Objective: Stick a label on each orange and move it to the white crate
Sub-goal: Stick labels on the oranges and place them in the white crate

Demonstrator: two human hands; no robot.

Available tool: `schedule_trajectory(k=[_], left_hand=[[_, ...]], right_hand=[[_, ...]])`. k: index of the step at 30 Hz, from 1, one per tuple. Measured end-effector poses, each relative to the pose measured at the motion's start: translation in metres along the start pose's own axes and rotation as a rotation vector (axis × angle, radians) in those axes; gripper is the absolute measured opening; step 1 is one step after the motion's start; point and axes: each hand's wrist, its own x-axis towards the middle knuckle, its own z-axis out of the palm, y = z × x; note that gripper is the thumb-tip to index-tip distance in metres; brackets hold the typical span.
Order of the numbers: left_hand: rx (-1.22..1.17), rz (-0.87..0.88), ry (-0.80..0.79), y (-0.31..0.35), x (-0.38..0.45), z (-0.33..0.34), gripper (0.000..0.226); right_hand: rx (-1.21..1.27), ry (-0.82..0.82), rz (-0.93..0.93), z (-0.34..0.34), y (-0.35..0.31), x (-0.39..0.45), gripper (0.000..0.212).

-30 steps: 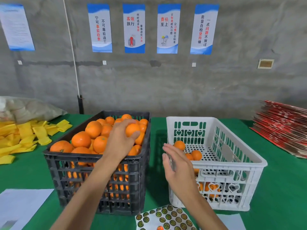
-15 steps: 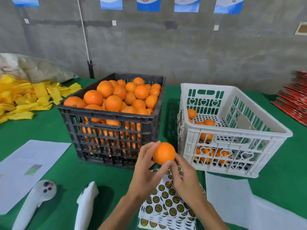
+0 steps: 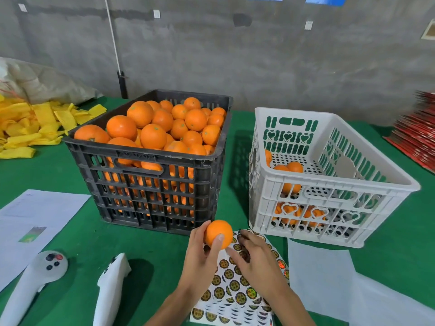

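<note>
Orange (image 3: 218,234) in play sits in the left hand (image 3: 203,256), fingers and thumb curled round it, held just above the label sheets (image 3: 231,284) at the near edge of the bench (image 3: 77,234), in front of the gap between the black crate (image 3: 150,184) and the white crate (image 3: 329,198). The right hand (image 3: 255,254) lies over the sheets with its fingers reaching down onto the round stickers; whether a sticker is already pinched or only touched I cannot tell, since the fingertips are blurred against the dark labels

Risks from here, as I judge them. Peeling is the weak point: the sheets are loose and stacked, so lifting one label may drag the whole top sheet up unless something pins it. A label could fold on itself or come away stuck to a finger. The orange is held by one hand only while attention goes to the stickers, and a slack grip would let it roll off the near edge. The white crate holds a few oranges low in its near-left part, so dropping the fruit in from its rim could bruise it or scuff a fresh label. The two white controllers (image 3: 35,283) near the left front corner lie well apart from the work
</note>
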Motion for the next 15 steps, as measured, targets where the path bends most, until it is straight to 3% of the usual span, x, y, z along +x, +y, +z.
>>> schedule_trajectory(k=[3,10,15], left_hand=[[-0.005,0.014,-0.010,-0.0008,0.0002,0.0006,0.050],[-0.008,0.009,-0.001,-0.0021,0.0022,0.0021,0.055],[-0.005,0.004,-0.023,-0.0039,0.0013,0.0021,0.051]], right_hand=[[-0.002,-0.029,-0.002,0.0021,0.0042,-0.0009,0.074],[-0.064,0.083,-0.059,0.0031,0.0027,0.0024,0.042],[-0.213,0.090,-0.136,-0.0023,-0.0041,0.0043,0.047]])
